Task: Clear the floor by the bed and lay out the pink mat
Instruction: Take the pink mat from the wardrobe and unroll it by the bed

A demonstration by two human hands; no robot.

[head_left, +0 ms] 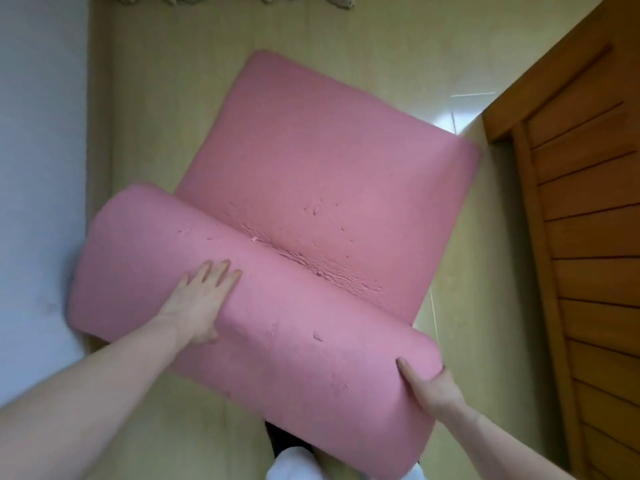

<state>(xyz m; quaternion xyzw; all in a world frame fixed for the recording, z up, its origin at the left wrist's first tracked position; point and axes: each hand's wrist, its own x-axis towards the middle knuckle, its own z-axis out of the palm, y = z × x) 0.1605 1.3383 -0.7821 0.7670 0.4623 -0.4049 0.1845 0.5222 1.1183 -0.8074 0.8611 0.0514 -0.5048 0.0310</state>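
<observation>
Pink foam mat [322,174] lies half unrolled on the floor [166,98] beside the bed [38,168]; left hand [201,299] presses flat on the roll, right hand [429,389] grips its end, apparently steering it.

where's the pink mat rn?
Head view, centre: the pink mat lies partly unrolled on the floor, between the bed on the left and the wooden door on the right.
</observation>
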